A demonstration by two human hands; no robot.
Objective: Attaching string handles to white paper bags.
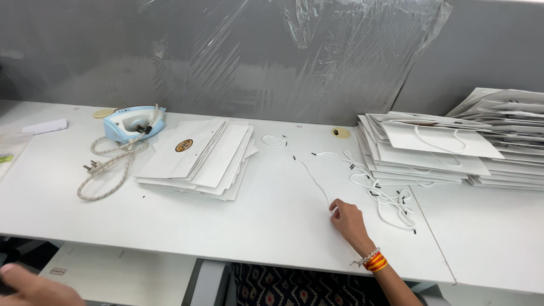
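Note:
My right hand (347, 220) rests on the white table (266, 218), its fingers pinched on one end of a white cord (313, 178) with black tips that runs up and left. A tangle of several more white cords (385, 192) lies just right of the hand. My left hand (34, 288) is low at the bottom left corner, below the table edge, blurred, with nothing visible in it. A stack of flat white paper bags (195, 158) lies left of centre.
A light blue iron (133, 123) with a coiled cord (107, 164) sits at the back left. Piles of white bags with cord handles (436, 150) fill the right side. A clear plastic sheet (294, 56) hangs on the grey wall.

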